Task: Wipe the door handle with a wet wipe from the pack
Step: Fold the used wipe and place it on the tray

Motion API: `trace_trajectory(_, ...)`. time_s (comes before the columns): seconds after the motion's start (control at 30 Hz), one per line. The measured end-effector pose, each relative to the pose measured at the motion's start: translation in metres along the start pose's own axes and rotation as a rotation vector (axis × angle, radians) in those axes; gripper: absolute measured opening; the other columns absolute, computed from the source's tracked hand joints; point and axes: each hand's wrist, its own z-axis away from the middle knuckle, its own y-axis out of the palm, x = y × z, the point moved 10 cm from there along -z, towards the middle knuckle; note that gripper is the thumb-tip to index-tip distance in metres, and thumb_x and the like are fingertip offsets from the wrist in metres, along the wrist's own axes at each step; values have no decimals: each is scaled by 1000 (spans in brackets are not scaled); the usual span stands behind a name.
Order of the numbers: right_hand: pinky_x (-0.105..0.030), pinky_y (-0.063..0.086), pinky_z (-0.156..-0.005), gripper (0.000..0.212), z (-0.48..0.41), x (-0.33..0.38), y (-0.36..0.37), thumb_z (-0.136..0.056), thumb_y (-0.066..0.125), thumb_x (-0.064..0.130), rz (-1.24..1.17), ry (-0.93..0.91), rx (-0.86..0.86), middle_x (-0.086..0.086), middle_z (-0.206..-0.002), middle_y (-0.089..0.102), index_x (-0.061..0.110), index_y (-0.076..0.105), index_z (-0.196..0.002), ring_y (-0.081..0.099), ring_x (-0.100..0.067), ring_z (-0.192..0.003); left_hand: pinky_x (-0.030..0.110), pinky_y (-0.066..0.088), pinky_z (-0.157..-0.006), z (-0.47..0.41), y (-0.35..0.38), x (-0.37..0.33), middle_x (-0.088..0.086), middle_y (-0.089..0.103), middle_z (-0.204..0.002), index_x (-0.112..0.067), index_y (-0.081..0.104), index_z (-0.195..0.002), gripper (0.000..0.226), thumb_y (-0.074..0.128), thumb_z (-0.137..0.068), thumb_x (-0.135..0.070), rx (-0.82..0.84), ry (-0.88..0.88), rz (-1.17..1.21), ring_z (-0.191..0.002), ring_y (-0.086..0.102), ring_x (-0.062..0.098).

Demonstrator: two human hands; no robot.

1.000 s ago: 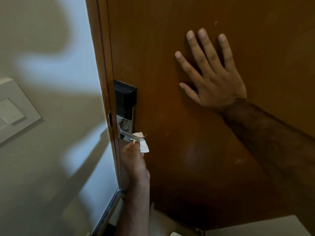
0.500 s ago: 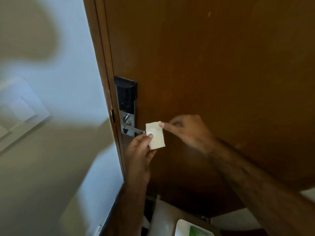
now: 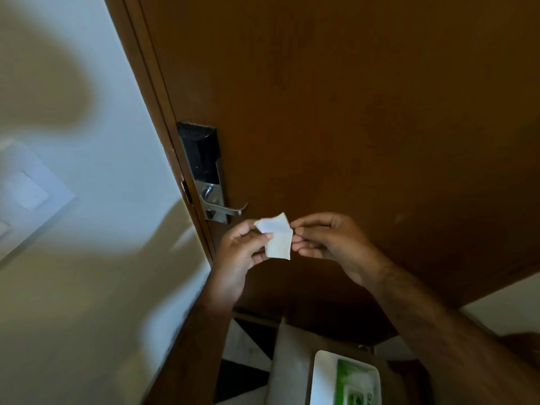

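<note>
A small folded white wet wipe (image 3: pixel 277 238) is held in front of the brown door (image 3: pixel 350 112), just below and right of the silver lever door handle (image 3: pixel 230 210). My left hand (image 3: pixel 242 252) pinches its left side and my right hand (image 3: pixel 327 241) pinches its right edge with the fingertips. The handle sits under a black electronic lock panel (image 3: pixel 201 153) and nothing touches it. The white and green wipe pack (image 3: pixel 347 378) lies below on a low surface.
A pale wall (image 3: pixel 87 258) with a white switch plate (image 3: pixel 26 188) stands to the left of the door frame (image 3: pixel 163 135). Dark and light floor tiles (image 3: pixel 245 346) show below the door.
My right hand left the door and came down to the wipe. The left hand drew the wipe off the handle, and both hands now hold it a little below the lever.
</note>
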Motion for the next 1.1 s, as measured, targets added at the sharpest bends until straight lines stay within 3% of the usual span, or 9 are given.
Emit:
trace_trajectory(0.1, -25, 69, -72, 17, 5, -17, -8, -107, 67, 2, -43, 2, 14, -14, -95, 84, 9, 79, -115, 83, -16, -79, 31, 58, -72, 2, 2, 9, 5, 81, -101, -24, 82, -85, 30, 68, -89, 2, 65, -6, -62, -94, 75, 22)
trace_trajectory(0.23, -34, 70, -79, 25, 13, -58, -1, -115, 53, 16, -206, 82, 74, -19, -113, 82, 7, 75, -124, 83, -27, -91, 22, 60, -63, 9, 10, 32, 9, 83, -98, -19, 84, -85, 20, 72, -77, -5, 101, -27, -67, -84, 79, 17)
trace_trajectory(0.33, -32, 70, -81, 31, 22, -90, 1, -106, 71, 28, -213, 92, 105, -17, -110, 84, 3, 79, -122, 84, -27, -95, 25, 62, -72, 16, 22, 54, 15, 83, -103, -15, 85, -94, 15, 76, -83, -9, 133, -39, -100, -93, 80, 23)
trace_trajectory(0.5, -28, 68, -77, 26, 28, -160, -34, -95, 83, 10, -206, 168, -76, -12, -110, 85, 2, 81, -119, 84, -21, -96, 27, 63, -79, 24, 28, 120, 18, 81, -114, -6, 82, -108, 28, 54, -103, -8, 158, -214, -140, -108, 78, 28)
trace_trajectory(0.6, -26, 68, -75, 21, 34, -216, -45, -93, 86, 12, -221, 263, -122, -11, -105, 86, 6, 83, -112, 84, -20, -93, 28, 64, -80, 31, 31, 167, 15, 81, -112, -6, 78, -115, 24, 71, -94, -16, 179, -278, -195, -105, 79, 25)
trace_trajectory(0.8, -24, 67, -72, 10, 52, -374, -68, -90, 89, 12, -189, 424, -220, -7, -92, 86, 14, 80, -87, 82, -19, -84, 40, 66, -87, 45, 16, 323, 15, 79, -112, -5, 77, -115, 22, 76, -93, -11, 261, -500, -564, -103, 78, 28)
trace_trajectory(0.9, -22, 64, -68, 10, 74, -468, -78, -90, 90, 13, -176, 551, -261, -9, -83, 80, 10, 81, -87, 76, -20, -79, 30, 66, -74, 63, 11, 412, 10, 78, -106, -8, 77, -112, 20, 77, -94, -17, 318, -605, -711, -89, 77, 18)
trace_trajectory(1.0, -38, 64, -87, 9, 82, -540, -86, -94, 85, 7, -169, 632, -280, -20, -99, 82, 13, 83, -87, 79, -34, -95, 19, 59, -65, 64, 5, 481, 3, 80, -102, -14, 80, -111, 21, 79, -93, -25, 331, -614, -883, -81, 74, 9)
trace_trajectory(1.1, -41, 61, -95, 12, 67, -579, -109, -95, 84, 10, -24, 623, -352, -11, -98, 85, 21, 86, -91, 80, -32, -100, 20, 52, -79, 46, 20, 522, -1, 81, -105, -17, 81, -109, 19, 79, -93, -26, 398, -495, -1012, -84, 69, 5)
